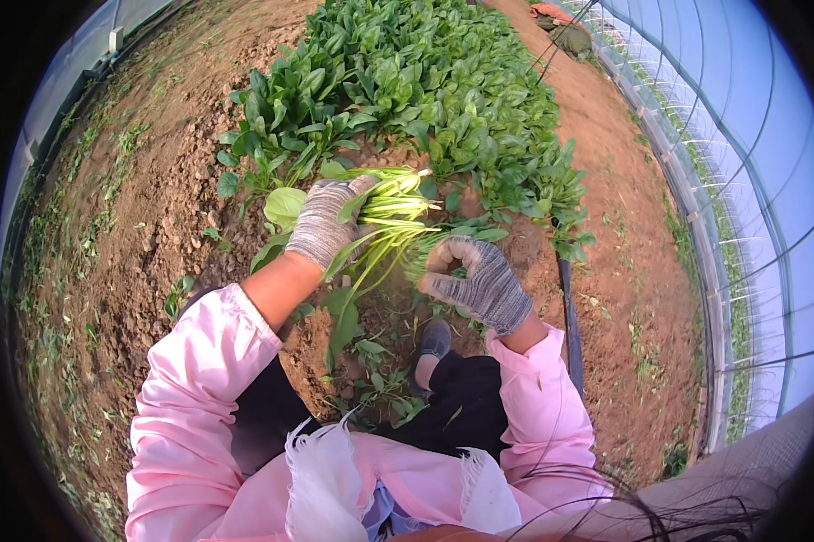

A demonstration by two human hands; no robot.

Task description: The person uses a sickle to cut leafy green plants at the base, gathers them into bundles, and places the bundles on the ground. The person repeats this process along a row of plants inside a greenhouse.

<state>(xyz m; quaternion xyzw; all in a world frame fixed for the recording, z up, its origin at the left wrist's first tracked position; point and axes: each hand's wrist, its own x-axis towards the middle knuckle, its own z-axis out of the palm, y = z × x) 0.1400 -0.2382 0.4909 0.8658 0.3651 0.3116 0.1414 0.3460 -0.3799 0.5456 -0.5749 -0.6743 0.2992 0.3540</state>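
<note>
My left hand [329,220], in a knitted grey-white glove, is closed around a bunch of leafy greens that look like spinach [396,203]. Their pale root ends point right and several long stems and leaves droop below. To the right of the bunch is my right hand [437,267], gloved the same way, with fingers and thumb curled towards each other. Blurred green foliage lies at its fingertips; whether the fingers pinch any of it cannot be told.
A dense bed of growing greens [434,88] stretches ahead. Loose leaves [380,386] lie on the soil by my shoe [436,339]. A black hose or strip [569,318] runs along the right side. Plastic greenhouse walls [738,169] curve up at both sides.
</note>
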